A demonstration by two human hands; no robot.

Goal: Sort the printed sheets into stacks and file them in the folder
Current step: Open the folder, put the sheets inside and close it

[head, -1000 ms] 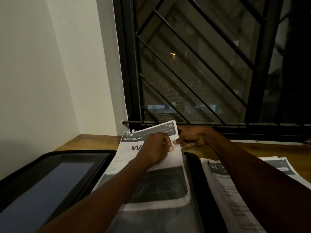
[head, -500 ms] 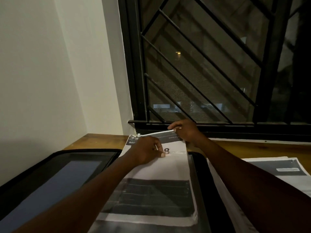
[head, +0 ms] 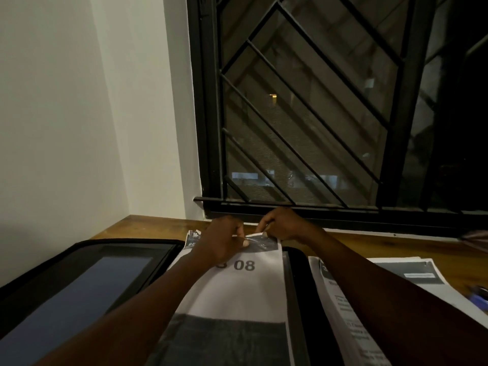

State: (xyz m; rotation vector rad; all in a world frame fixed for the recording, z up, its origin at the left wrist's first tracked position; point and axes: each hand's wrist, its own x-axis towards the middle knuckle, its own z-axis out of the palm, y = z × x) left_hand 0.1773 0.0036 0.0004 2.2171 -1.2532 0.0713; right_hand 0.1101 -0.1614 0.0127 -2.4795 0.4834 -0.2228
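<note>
A printed sheet [head: 245, 291] marked "08" with a dark block low on it lies on the right half of an open black folder [head: 297, 286]. My left hand [head: 224, 241] pinches the sheet's far edge, thumb on top. My right hand [head: 284, 224] pinches the same edge just to the right. Under this sheet another printed sheet [head: 192, 238] pokes out at the far left corner. Two more stacks of printed sheets, one [head: 340, 310] close by and one [head: 412, 273] further right, lie to the right of the folder, partly hidden by my right forearm.
The folder's left half [head: 79, 289] lies flat with a dark pocket. All rests on a wooden desk [head: 148, 225] against a white wall and a barred window [head: 303, 114]. A blue object [head: 479, 294] shows at the right edge.
Both hands have slid toward the window along the sheet to its far edge. The sheet now lies flatter on the folder, and its "08" heading shows. The camera has tilted slightly up.
</note>
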